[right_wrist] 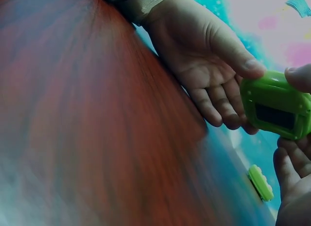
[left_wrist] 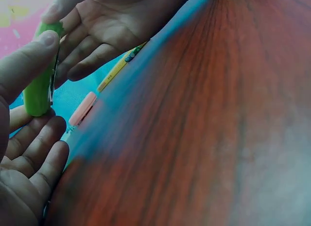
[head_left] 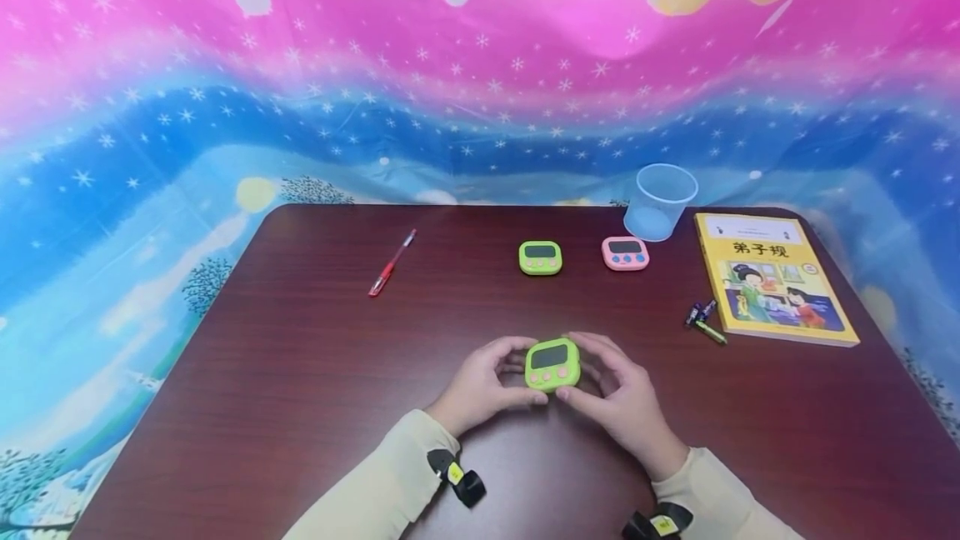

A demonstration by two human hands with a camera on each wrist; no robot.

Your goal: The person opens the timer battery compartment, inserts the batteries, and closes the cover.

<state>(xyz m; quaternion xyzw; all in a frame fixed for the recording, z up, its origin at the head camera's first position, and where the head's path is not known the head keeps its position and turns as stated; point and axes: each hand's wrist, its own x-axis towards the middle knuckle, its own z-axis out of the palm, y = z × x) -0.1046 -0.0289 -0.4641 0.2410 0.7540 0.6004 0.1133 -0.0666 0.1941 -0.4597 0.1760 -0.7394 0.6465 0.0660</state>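
Both hands are working right in front of me, low in the centre of the frame: the left hand (head_left: 480, 386) is pinching one edge of a lime-green digital timer (head_left: 552, 363), and the right hand (head_left: 624, 398) is gripping the opposite edge, thumbs along the near side, so neither grip is letting go. The timer is tilting slightly, showing its dark screen and three pinkish buttons, and it's hovering over the dark wooden table (head_left: 300, 407). Further up the middle, a second green timer (head_left: 540, 258) is lying face up, and to its right a pink timer (head_left: 626, 254) is showing off blue buttons. Just behind that one, a clear plastic cup (head_left: 658, 211) is standing upright. Over on the right side, a yellow book (head_left: 776, 282) is lying with its illustrated cover up, a few batteries (head_left: 705, 322) sitting in a little cluster just beside its lower left corner. Across in the left half, a red pen (head_left: 392, 265) is resting diagonally, while a pink-and-blue backdrop (head_left: 450, 98) is hanging across the top of the frame.
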